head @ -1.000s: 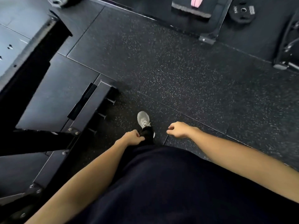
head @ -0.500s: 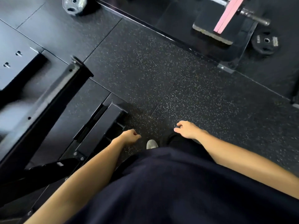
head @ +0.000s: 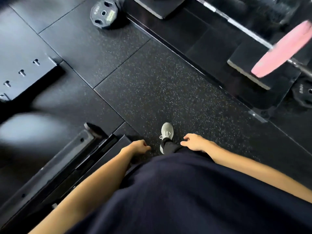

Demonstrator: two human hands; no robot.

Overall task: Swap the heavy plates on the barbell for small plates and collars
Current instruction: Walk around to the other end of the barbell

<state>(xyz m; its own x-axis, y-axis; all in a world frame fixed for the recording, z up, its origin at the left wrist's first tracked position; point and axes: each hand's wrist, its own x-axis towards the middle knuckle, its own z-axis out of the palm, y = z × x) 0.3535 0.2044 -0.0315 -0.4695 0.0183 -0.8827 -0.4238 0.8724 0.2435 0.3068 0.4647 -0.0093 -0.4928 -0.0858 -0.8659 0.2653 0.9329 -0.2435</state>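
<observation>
Head view: my left hand (head: 138,146) and right hand (head: 194,142) hang loosely curled, holding nothing. The pink plate (head: 283,49) sits on the barbell (head: 236,25) ahead.

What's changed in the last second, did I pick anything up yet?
No. You walked toward the barbell: its pink plate and the small black plate on the floor came closer in view. Left hand and right hand stayed empty at your sides.

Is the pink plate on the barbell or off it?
On. The pink plate sits on the barbell, with the bar showing on both sides.
</observation>
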